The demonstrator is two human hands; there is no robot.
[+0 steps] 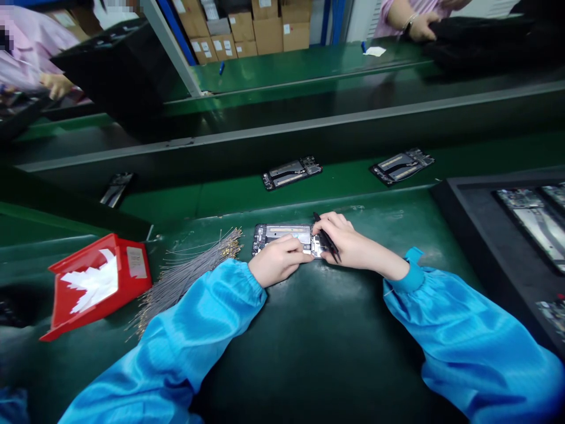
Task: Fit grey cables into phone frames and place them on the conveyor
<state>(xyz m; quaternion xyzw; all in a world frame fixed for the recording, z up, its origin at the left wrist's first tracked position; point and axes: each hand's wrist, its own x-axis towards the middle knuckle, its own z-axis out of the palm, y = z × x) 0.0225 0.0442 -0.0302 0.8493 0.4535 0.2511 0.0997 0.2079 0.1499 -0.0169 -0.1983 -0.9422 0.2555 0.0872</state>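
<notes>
An opened phone chassis (pixel 289 231) with exposed internal parts lies flat on the green bench in front of me. My left hand (pixel 278 260) is closed over its near edge, fingertips pressed together on the phone. At the phone's right end is my right hand (pixel 346 238), closed around black tweezers (pixel 327 240) that slant across the palm. The right fingertips touch that end, and the tweezers' points face toward me, off the phone. Beside my left sleeve lies a spread bundle of thin grey cables (pixel 194 268) with gold-coloured ends.
A red bin (pixel 99 288) with white strips stands left. More opened phones (pixel 292 172) (pixel 402 166) lie on the strip beyond the bench edge. At right is a black foam tray (pixel 468 218) holding phone assemblies. Two people in pink sleeves work across the line.
</notes>
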